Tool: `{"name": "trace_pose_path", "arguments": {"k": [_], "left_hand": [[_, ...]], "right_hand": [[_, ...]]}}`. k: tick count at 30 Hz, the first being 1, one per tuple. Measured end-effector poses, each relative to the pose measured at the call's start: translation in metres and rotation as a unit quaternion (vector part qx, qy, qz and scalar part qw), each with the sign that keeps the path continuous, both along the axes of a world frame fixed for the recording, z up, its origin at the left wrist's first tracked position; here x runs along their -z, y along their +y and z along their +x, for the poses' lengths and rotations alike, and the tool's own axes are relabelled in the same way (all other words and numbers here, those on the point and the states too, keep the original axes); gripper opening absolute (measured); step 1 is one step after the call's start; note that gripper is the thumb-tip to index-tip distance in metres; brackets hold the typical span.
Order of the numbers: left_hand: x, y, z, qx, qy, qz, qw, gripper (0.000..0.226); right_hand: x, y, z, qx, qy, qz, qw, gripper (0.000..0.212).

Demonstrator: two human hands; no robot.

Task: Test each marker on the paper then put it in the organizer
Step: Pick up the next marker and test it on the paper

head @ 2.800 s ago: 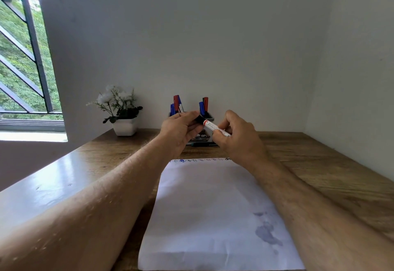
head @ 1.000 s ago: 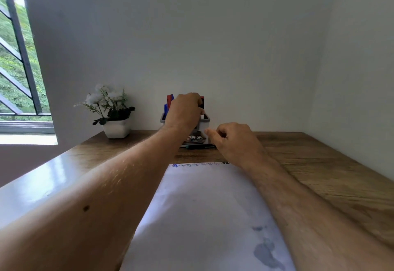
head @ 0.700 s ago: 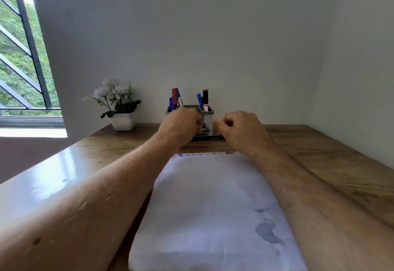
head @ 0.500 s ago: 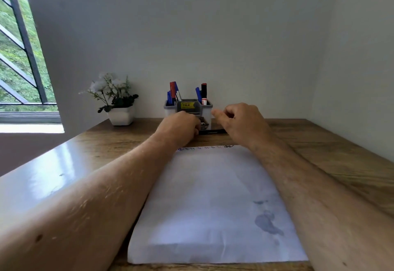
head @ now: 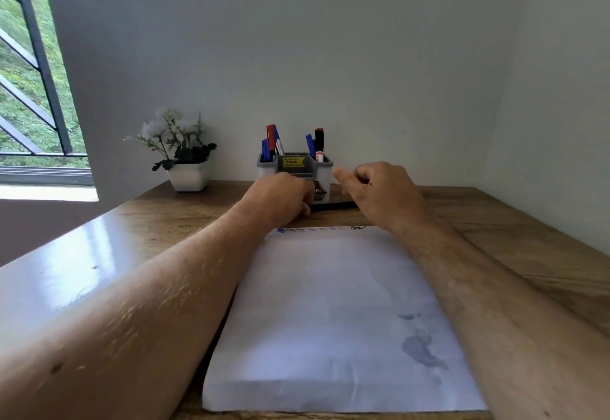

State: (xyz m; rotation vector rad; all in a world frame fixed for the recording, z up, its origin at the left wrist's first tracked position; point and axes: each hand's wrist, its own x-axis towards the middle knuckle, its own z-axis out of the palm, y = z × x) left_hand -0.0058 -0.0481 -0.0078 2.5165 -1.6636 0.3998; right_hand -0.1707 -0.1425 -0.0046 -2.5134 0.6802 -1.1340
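A grey organizer (head: 325, 170) with a yellow label stands at the back of the table and holds several red, blue and black markers (head: 271, 140). A black marker (head: 335, 205) lies on the table just in front of it. My left hand (head: 280, 198) rests over that marker's left end, fingers curled down onto it. My right hand (head: 379, 195) hovers to the right of the organizer, fingers loosely curled, index pointing left, holding nothing. The white paper (head: 330, 304) lies between my forearms, with small scribbles (head: 320, 229) along its far edge.
A white pot of white flowers (head: 188, 175) stands at the back left of the wooden table (head: 515, 248). A grey stain (head: 419, 350) marks the paper's near right. Walls close the back and right; a barred window (head: 29, 89) is at left.
The red-and-white marker went from my hands into the organizer's right compartment. My left hand then came down from the organizer to the black marker on the table. My right hand let go and hovers.
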Motion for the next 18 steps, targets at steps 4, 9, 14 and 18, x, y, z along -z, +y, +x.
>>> {"name": "trace_pose_path", "arguments": {"k": [4,9,14,18], "left_hand": [[-0.001,0.003,0.001,0.003,0.001,0.023,1.0,0.028],[0.0,0.01,0.005,-0.021,0.076,-0.024,0.997,0.017],[-0.01,0.02,0.002,-0.026,0.288,-0.136,0.947,0.019],[-0.018,0.022,-0.01,-0.021,0.516,-0.181,0.837,0.025]], "right_hand": [[-0.001,0.001,-0.002,0.002,0.001,0.001,1.0,0.057],[0.0,0.002,-0.004,0.0,0.008,0.015,1.0,0.055],[0.0,0.003,-0.009,0.012,0.008,0.016,1.0,0.035],[0.0,0.001,-0.008,0.026,-0.004,0.04,0.999,0.025]]}}
